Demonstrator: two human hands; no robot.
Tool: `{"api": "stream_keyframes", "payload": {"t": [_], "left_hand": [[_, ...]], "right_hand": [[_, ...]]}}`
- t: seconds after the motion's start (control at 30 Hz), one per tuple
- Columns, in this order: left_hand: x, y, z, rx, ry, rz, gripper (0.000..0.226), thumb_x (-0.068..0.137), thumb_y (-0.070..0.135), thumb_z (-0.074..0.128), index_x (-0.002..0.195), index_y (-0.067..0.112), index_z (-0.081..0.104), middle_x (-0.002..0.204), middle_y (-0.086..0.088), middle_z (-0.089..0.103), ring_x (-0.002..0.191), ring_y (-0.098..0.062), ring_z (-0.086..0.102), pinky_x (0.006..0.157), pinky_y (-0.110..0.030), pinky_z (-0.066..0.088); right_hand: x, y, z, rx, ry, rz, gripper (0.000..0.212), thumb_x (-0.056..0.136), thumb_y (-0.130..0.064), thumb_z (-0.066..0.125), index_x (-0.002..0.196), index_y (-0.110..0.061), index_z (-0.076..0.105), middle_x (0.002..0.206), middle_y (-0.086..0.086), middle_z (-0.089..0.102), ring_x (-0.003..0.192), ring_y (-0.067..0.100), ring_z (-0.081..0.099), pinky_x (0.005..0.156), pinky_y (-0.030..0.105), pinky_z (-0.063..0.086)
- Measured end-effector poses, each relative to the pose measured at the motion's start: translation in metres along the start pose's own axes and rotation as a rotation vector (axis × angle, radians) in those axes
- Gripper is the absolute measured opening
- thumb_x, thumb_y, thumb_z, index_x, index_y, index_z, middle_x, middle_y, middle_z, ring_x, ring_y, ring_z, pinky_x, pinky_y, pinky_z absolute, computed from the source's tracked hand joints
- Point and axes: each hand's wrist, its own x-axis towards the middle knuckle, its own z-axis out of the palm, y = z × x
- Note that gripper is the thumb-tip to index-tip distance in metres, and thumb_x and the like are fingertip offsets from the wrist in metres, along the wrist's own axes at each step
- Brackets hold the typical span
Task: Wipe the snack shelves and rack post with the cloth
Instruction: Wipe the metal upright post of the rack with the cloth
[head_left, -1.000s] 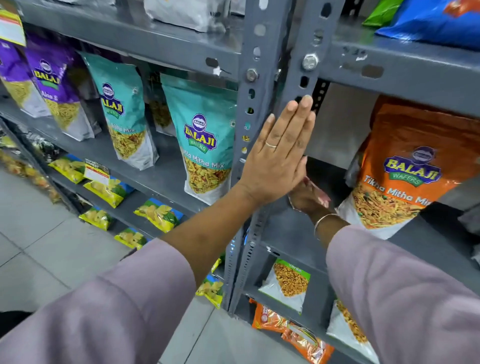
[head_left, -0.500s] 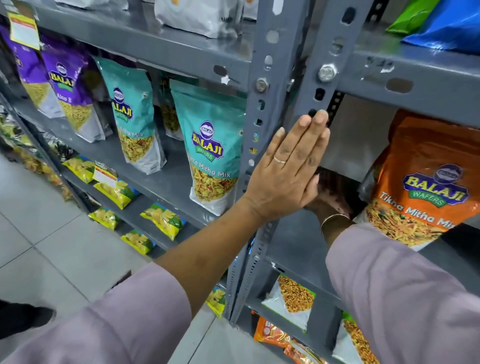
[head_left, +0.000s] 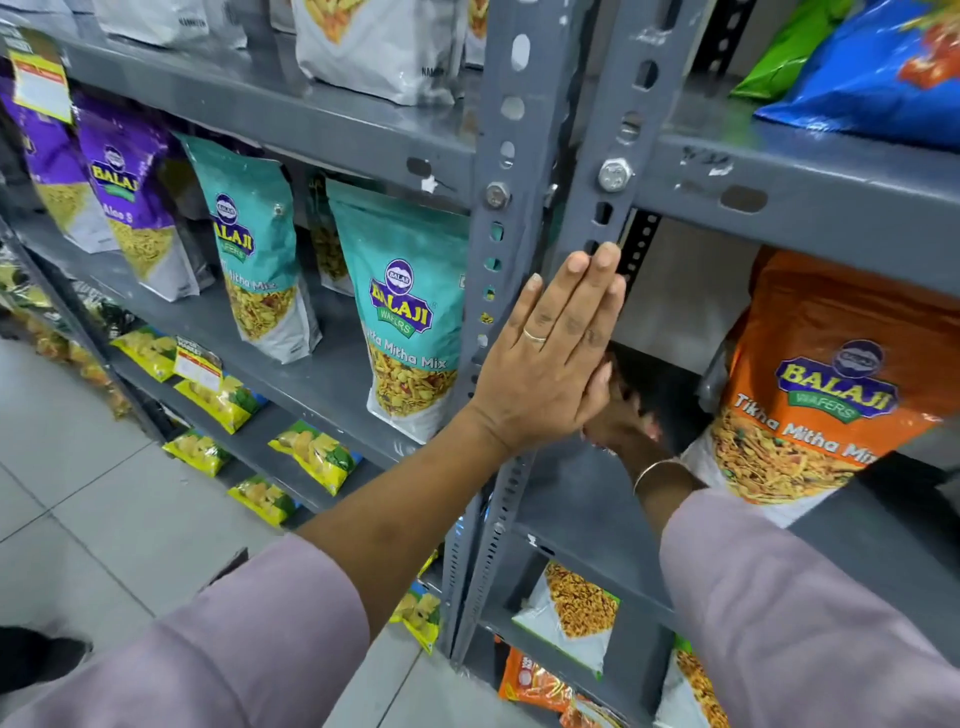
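- Head view shows the left hand (head_left: 545, 364) pressed flat, fingers straight and together, against the grey rack post (head_left: 587, 218); it grips nothing.
- Right hand (head_left: 621, 415) reaches behind the left, low over the shelf (head_left: 582, 499); it is mostly hidden, so I cannot tell how far it is closed or what it has hold of.
- No cloth can be made out; if it is there, it likely sits under the right hand, behind the left palm.
- Risk: the right forearm lies just beside the orange snack pouch (head_left: 831, 384), so a wide sweep could tip or shove it along the shelf.
- Risk: wiping unseen behind the post could snag on the punched holes or the bolt (head_left: 614, 175) above.
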Motion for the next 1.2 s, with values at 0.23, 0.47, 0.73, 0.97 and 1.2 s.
{"api": "stream_keyframes", "payload": {"t": [0.23, 0.47, 0.73, 0.97, 1.2], "left_hand": [[0.001, 0.002, -0.004, -0.019, -0.044, -0.02, 0.081, 0.087, 0.029, 0.033, 0.141, 0.007, -0.022, 0.146, -0.004, -0.041, 0.138, -0.017, -0.027, 0.115, -0.036, -0.01], [0.004, 0.005, -0.008, -0.038, -0.038, -0.07, 0.079, 0.085, 0.028, 0.039, 0.146, 0.003, -0.005, 0.155, -0.012, -0.016, 0.141, -0.018, -0.018, 0.116, -0.037, -0.003], [0.006, 0.021, -0.022, -0.096, -0.13, -0.19, 0.079, 0.079, 0.025, 0.066, 0.137, -0.009, 0.024, 0.141, -0.032, 0.036, 0.136, -0.035, 0.02, 0.105, -0.055, 0.015], [-0.01, 0.054, -0.023, -0.155, -0.246, -0.167, 0.072, 0.087, 0.036, 0.034, 0.143, -0.003, 0.013, 0.148, -0.025, 0.025, 0.138, -0.03, 0.008, 0.109, -0.055, 0.013], [-0.045, 0.102, -0.003, -0.178, -0.498, -0.12, 0.067, 0.09, 0.039, 0.028, 0.142, -0.002, 0.021, 0.152, -0.019, 0.021, 0.141, -0.026, 0.011, 0.11, -0.053, 0.014]], "right_hand": [[-0.083, 0.003, 0.03, -0.097, 0.083, -0.317, 0.049, 0.101, -0.022, 0.041, 0.148, -0.035, 0.034, 0.161, -0.008, 0.024, 0.15, 0.022, 0.019, 0.119, 0.041, 0.022], [-0.188, 0.024, 0.052, -0.06, 0.252, -0.316, 0.047, 0.096, -0.019, 0.051, 0.134, -0.048, 0.05, 0.145, -0.022, 0.048, 0.14, 0.006, 0.04, 0.113, 0.032, 0.036], [-0.202, 0.017, 0.029, 0.218, 0.213, 0.005, 0.036, 0.097, -0.022, 0.051, 0.132, -0.027, 0.058, 0.135, 0.004, 0.062, 0.115, 0.027, 0.064, 0.099, 0.039, 0.051], [-0.189, 0.028, 0.045, -0.031, 0.154, 0.081, 0.048, 0.099, -0.031, 0.036, 0.148, -0.029, 0.033, 0.161, 0.0, 0.023, 0.148, 0.03, 0.02, 0.118, 0.05, 0.023], [-0.221, 0.143, 0.027, 0.074, 0.267, 0.502, 0.054, 0.102, -0.036, 0.024, 0.155, -0.028, 0.012, 0.165, 0.0, 0.007, 0.152, 0.03, 0.007, 0.122, 0.048, 0.014]]}}
